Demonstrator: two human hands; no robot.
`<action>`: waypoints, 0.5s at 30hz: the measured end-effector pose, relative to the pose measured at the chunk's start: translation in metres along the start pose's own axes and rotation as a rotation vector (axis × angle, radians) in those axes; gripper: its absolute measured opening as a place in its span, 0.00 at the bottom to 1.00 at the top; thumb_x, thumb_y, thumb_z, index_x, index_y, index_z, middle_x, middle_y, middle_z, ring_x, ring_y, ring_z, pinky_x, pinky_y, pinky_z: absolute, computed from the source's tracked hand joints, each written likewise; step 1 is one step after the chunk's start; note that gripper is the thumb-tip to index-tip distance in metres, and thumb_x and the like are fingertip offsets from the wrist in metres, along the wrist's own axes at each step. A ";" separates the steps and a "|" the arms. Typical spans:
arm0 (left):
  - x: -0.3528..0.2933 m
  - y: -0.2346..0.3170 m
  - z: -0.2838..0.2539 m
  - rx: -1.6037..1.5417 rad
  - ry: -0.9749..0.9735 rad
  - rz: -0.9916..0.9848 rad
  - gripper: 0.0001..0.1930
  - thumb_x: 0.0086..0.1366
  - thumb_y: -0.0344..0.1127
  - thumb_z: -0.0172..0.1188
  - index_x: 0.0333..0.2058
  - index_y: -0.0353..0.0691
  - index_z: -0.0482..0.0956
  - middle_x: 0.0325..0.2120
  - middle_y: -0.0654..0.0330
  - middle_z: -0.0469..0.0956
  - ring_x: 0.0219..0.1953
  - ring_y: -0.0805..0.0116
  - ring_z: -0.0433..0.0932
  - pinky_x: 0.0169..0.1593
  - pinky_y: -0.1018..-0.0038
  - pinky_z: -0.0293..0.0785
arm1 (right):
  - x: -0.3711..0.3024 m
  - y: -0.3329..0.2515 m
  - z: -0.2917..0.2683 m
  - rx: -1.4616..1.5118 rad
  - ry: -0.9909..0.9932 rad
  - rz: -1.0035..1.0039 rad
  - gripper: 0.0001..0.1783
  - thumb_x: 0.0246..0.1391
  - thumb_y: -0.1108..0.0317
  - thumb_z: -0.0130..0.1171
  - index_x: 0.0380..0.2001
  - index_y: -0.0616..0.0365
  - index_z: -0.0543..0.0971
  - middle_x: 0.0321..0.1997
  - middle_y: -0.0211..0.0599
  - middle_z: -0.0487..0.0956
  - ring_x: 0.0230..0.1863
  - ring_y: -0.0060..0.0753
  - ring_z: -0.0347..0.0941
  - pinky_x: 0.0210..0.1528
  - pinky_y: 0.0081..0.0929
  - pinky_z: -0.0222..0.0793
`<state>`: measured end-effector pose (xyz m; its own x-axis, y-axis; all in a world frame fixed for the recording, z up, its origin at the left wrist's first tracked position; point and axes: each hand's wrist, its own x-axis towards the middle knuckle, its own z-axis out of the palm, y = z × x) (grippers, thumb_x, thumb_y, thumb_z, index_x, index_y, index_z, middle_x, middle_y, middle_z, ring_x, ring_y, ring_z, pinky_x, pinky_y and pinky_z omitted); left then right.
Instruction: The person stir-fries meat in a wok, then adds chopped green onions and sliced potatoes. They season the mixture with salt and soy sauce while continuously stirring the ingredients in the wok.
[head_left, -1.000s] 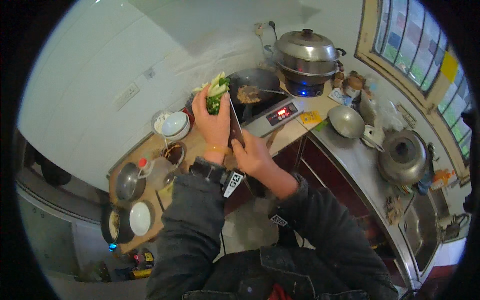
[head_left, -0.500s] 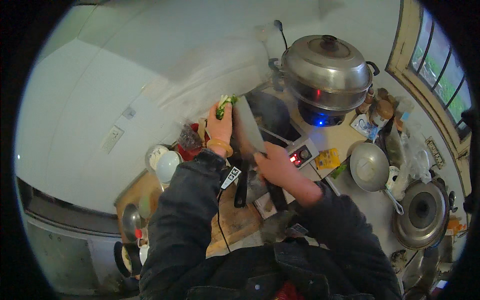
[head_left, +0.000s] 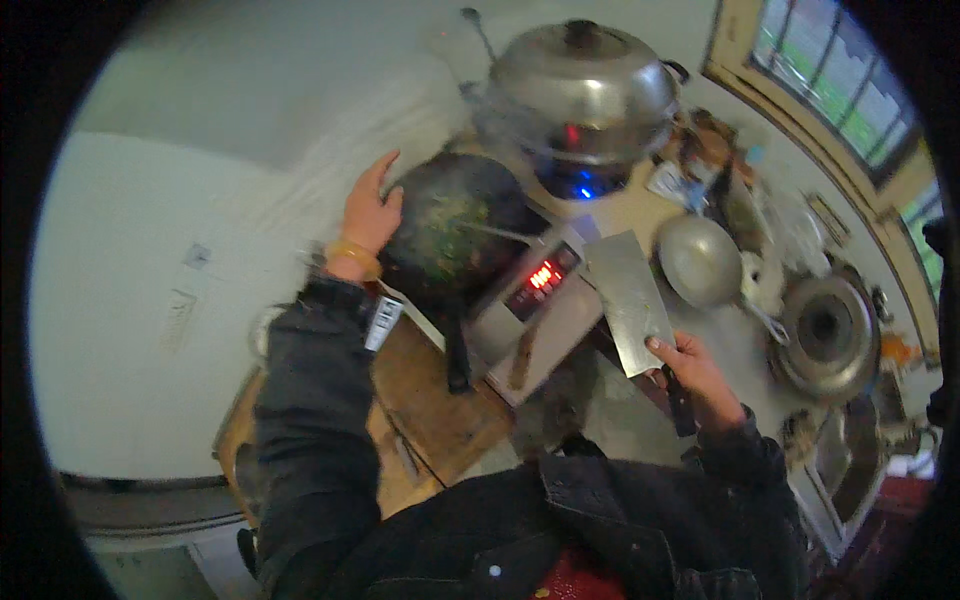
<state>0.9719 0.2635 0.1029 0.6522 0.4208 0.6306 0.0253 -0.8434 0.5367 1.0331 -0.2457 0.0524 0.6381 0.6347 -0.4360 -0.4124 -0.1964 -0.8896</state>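
A black wok [head_left: 410, 260] sits on the induction cooker [head_left: 560, 262], with chopped greens [head_left: 445, 225] inside and haze over it. My left hand [head_left: 375, 215] is above the wok's left rim, holding nothing, fingers apart. In my right hand [head_left: 695, 375] is a broad-bladed cleaver [head_left: 632, 300], gripped where handle meets blade, with the blade pointing up and away. The cleaver is to the right of the cooker, clear of the wok. A thin metal utensil handle [head_left: 495, 233] reaches across the wok's right rim.
Behind stands a large lidded steamer pot [head_left: 585, 95] on a second cooker with blue lights. To the right are a metal pan [head_left: 700, 260] and a round lid [head_left: 830, 345]. A wooden board [head_left: 440, 405] lies nearer me; jars and plastic bags crowd the windowsill side.
The bunch of greens has left my left hand, which has opened and moved left. My right hand has drawn the cleaver to the right and nearer me. My view has shifted too.
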 end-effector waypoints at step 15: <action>-0.080 0.123 -0.118 -0.455 -0.208 -0.415 0.27 0.76 0.52 0.41 0.48 0.33 0.80 0.44 0.56 0.82 0.41 0.71 0.81 0.42 0.78 0.73 | -0.031 0.232 -0.172 0.443 0.634 0.106 0.18 0.62 0.52 0.60 0.27 0.52 0.73 0.19 0.28 0.73 0.18 0.27 0.67 0.22 0.26 0.66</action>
<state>0.8329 0.1651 0.1847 0.7916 0.5693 0.2221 0.0132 -0.3793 0.9252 1.0294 -0.4392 -0.1638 0.7753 0.0547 -0.6293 -0.6283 0.1688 -0.7594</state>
